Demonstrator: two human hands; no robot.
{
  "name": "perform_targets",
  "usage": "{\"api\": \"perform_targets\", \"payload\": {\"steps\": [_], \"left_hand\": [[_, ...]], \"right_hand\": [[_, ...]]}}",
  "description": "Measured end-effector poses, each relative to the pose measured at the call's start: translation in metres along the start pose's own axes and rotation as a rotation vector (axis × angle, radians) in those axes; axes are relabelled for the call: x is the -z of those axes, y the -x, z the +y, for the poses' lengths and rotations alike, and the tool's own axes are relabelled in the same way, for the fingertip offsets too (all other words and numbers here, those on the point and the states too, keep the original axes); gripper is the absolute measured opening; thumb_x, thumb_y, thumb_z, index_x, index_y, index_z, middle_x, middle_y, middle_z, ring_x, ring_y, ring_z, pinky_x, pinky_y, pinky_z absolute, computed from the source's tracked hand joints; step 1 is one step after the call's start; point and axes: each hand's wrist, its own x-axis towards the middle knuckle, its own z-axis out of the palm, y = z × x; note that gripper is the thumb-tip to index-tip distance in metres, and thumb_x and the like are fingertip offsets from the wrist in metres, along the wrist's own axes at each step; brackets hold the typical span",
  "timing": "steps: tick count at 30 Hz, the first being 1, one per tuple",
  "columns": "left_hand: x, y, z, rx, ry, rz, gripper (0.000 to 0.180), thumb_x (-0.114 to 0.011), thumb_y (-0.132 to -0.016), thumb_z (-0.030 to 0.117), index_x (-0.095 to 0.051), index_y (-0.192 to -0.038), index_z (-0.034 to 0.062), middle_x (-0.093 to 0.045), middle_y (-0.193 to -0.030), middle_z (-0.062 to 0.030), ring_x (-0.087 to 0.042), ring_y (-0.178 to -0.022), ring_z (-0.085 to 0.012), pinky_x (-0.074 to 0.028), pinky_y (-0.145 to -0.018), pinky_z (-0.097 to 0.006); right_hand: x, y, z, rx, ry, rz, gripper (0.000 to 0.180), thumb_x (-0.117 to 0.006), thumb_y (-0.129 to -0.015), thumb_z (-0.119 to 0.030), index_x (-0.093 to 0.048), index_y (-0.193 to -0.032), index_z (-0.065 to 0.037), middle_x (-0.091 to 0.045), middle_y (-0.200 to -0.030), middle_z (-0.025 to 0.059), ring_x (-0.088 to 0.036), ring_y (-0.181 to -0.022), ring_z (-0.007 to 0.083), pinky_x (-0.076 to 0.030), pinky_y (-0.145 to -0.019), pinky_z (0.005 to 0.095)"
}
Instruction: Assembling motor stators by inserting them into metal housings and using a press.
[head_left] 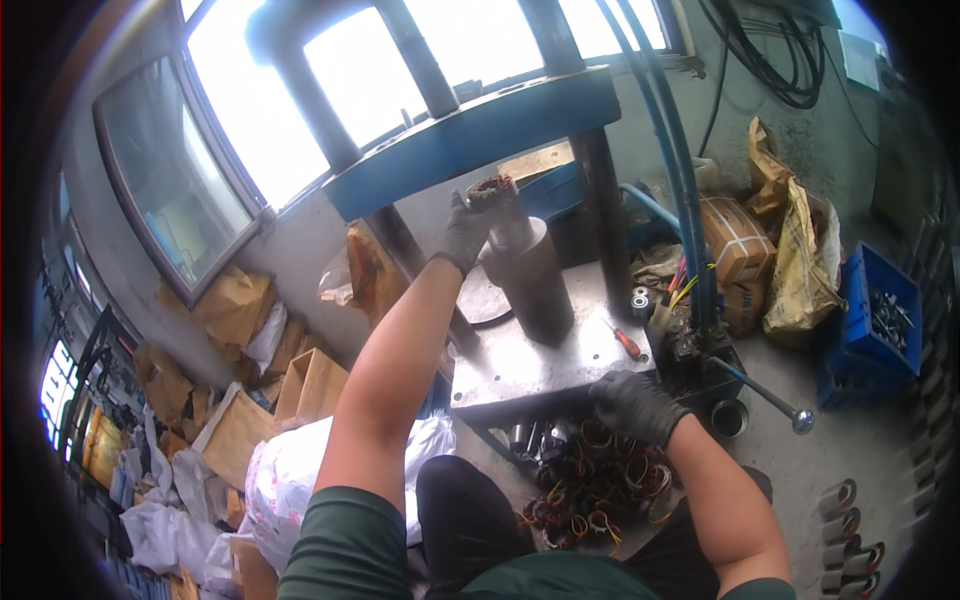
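Observation:
My left hand (465,232), in a dark glove, is closed around the side of a motor stator (494,190) with reddish copper windings showing at its top. The stator sits over a stepped metal cylinder (530,275), which stands upright on the press's steel plate (500,375). My right hand (638,405), gloved too, is at the plate's front edge, its fingers loosely bent and nothing visible in them. Just beyond that hand lies a screwdriver (626,344) with a red handle. Below the plate, several wound stators (600,470) with coloured leads are piled between my knees.
Overhead is the press's blue crossbeam (480,135), with dark columns beside the cylinder. A lever with a ball end (800,420) juts out at right. Blue crates (880,310) hold metal parts. White sacks (290,470) lie at left, and several stators (850,540) stand on the floor.

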Motion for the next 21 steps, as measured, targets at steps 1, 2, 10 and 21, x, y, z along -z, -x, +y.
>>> {"api": "perform_targets", "payload": {"steps": [1, 2, 10, 21], "left_hand": [[0.0, 0.008, -0.002, 0.007, 0.011, 0.144, 0.091, -0.085, -0.087, 0.025, -0.032, -0.152, -0.0107, -0.073, -0.115, -0.0123, -0.069, -0.106, -0.0169, -0.054, -0.092, -0.03], [0.008, 0.014, 0.001, 0.013, 0.012, 0.162, 0.091, -0.085, -0.087, 0.025, -0.032, -0.152, -0.0107, -0.073, -0.115, -0.0123, -0.069, -0.106, -0.0169, -0.054, -0.092, -0.03], [0.091, 0.178, 0.001, 0.129, -0.129, 0.07, 0.043, -0.076, -0.093, 0.01, -0.06, -0.132, 0.002, -0.07, -0.117, -0.0088, -0.066, -0.105, -0.0132, -0.054, -0.089, -0.028], [0.168, 0.583, -0.179, 0.877, -0.188, 0.281, 0.046, -0.075, -0.095, 0.029, -0.064, -0.129, 0.001, -0.069, -0.117, -0.0144, -0.067, -0.107, -0.0238, -0.055, -0.096, -0.038]], "right_hand": [[0.003, 0.001, -0.003, -0.033, 0.014, -0.05, 0.013, -0.067, -0.082, -0.008, -0.069, -0.093, -0.003, -0.069, -0.091, 0.0209, -0.068, -0.088, 0.0428, -0.056, -0.083, 0.0489], [0.007, 0.001, -0.005, -0.062, 0.03, -0.101, 0.014, -0.067, -0.082, -0.008, -0.07, -0.095, -0.003, -0.069, -0.092, 0.021, -0.068, -0.09, 0.0428, -0.056, -0.083, 0.0489], [0.036, 0.018, -0.019, -0.124, 0.02, -0.239, 0.04, -0.074, -0.089, -0.026, -0.069, -0.122, -0.004, -0.069, -0.117, 0.0199, -0.068, -0.108, 0.038, -0.055, -0.096, 0.0452], [0.053, 0.018, -0.044, -0.251, -0.238, -0.416, 0.059, -0.062, -0.094, -0.043, -0.066, -0.128, 0.005, -0.064, -0.137, 0.0198, -0.063, -0.124, 0.0333, -0.045, -0.109, 0.0391]]}}
